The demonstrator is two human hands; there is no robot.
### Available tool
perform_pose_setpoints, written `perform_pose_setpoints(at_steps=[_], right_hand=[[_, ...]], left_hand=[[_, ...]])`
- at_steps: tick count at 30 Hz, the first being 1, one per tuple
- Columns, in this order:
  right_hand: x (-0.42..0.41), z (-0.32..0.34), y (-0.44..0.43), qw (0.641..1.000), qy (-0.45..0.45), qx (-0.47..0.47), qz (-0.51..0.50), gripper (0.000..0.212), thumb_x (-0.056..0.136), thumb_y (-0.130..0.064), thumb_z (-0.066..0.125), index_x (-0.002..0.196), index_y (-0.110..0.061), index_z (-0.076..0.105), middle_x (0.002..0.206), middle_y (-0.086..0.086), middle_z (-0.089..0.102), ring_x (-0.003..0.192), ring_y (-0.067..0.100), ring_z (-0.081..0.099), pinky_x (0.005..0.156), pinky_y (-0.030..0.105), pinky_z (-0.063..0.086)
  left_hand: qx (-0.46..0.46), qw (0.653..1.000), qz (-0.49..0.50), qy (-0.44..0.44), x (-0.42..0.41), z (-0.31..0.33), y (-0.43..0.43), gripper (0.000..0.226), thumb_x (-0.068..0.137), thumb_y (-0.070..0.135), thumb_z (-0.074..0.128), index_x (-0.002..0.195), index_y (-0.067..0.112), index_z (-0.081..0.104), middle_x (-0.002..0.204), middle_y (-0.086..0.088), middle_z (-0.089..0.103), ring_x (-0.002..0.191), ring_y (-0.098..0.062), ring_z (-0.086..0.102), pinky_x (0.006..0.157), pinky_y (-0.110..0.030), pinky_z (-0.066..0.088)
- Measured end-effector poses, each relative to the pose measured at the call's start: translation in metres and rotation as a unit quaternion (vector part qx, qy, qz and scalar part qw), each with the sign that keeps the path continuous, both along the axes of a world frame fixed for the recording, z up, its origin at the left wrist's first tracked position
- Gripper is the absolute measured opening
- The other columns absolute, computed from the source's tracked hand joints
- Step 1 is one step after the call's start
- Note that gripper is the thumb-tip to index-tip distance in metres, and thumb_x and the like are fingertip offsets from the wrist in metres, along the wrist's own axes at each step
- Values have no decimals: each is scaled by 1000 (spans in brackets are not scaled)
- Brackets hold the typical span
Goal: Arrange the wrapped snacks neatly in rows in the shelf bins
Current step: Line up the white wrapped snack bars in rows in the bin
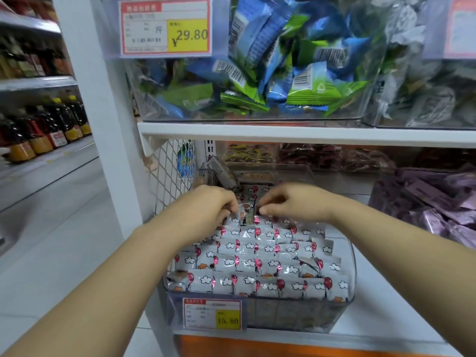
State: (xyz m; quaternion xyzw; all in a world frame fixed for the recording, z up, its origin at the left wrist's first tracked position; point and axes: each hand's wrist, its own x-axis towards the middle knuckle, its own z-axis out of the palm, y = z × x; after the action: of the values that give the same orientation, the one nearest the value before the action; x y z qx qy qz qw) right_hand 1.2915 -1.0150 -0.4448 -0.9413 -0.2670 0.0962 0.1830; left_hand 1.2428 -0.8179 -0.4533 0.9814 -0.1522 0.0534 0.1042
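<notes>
White wrapped snacks printed with red balloons and clouds [257, 256], laid in overlapping rows inside a clear rounded plastic bin [346, 302] on the lower white shelf. At the back of the rows, an upright snack [245, 215] standing on edge between both hands. Left hand [213, 204] palm down over the bin's rear left, fingers curled and pinching that packet's left side; right hand [291, 199] opposite, thumb and curled fingers pinching its right side. On the bin's front wall, a red-and-yellow price tag [212, 314] reading 15.80. Just left of the bin, a white wire mesh panel [167, 176]. To the right, a clear bin of purple packets [425, 202]. On the shelf above, a clear bin of blue and green packets [270, 73] with a 29.80 price label [164, 27]. Far left, dark bottles with yellow caps [46, 124] on another shelf
</notes>
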Motion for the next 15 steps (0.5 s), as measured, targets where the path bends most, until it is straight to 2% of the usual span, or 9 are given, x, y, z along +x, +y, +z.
perform_pose_setpoints(at_steps=[2,3,5,8,9,11,13,15], right_hand=[[3,2,7,999,-32,-7,-11,36,95,-40,50,129,-29,53,122,-9,61,94,7,57,73,18,37],[5,1,13,999,-37,-11,-10,37,97,-37,48,133,-29,49,129,-8,57,89,7,56,73,17,36],[9,-3,26,999,-38,-12,-5,39,98,-30,46,137,-28,44,134,-5,53,87,7,57,73,17,40],[19,-11,43,999,-35,-19,9,41,96,-20,49,136,-24,46,136,0,52,112,18,56,91,24,44],[20,-14,47,999,-32,-24,14,39,95,-17,51,134,-22,49,133,0,54,110,18,57,90,26,45],[23,-20,52,998,-33,-42,19,34,93,-16,54,127,-17,56,123,0,60,97,15,58,78,24,44],[26,-23,52,998,-36,-51,13,23,92,-20,58,113,-13,63,110,4,66,80,13,57,64,24,42],[24,-21,46,998,-45,-44,-2,16,93,-24,57,105,-15,62,97,2,65,66,9,53,56,20,39]], left_hand=[[26,999,7,-46,-5,-3,7,23,95,19,52,108,34,65,111,16,64,105,-8,57,97,-32,43],[35,998,3,-60,-5,-6,10,25,95,21,53,112,36,64,113,18,63,109,-8,55,100,-32,40],[36,996,-7,-78,-5,-12,14,26,94,25,55,116,38,63,115,19,63,114,-8,51,105,-34,35],[34,996,-3,-86,-3,-16,17,32,95,29,53,125,38,56,123,18,60,121,-9,45,109,-35,29],[34,996,-1,-84,-3,-17,18,33,95,29,52,127,38,54,126,19,58,124,-9,42,111,-35,26],[33,997,1,-72,-3,-16,17,34,97,30,48,129,40,53,131,22,55,131,-9,35,113,-35,19],[27,999,4,-46,-3,-15,16,32,98,32,45,127,43,53,134,24,52,137,-10,28,115,-38,13],[29,999,2,-22,-2,-16,17,31,100,34,42,126,45,54,136,23,51,140,-10,24,116,-41,7]])
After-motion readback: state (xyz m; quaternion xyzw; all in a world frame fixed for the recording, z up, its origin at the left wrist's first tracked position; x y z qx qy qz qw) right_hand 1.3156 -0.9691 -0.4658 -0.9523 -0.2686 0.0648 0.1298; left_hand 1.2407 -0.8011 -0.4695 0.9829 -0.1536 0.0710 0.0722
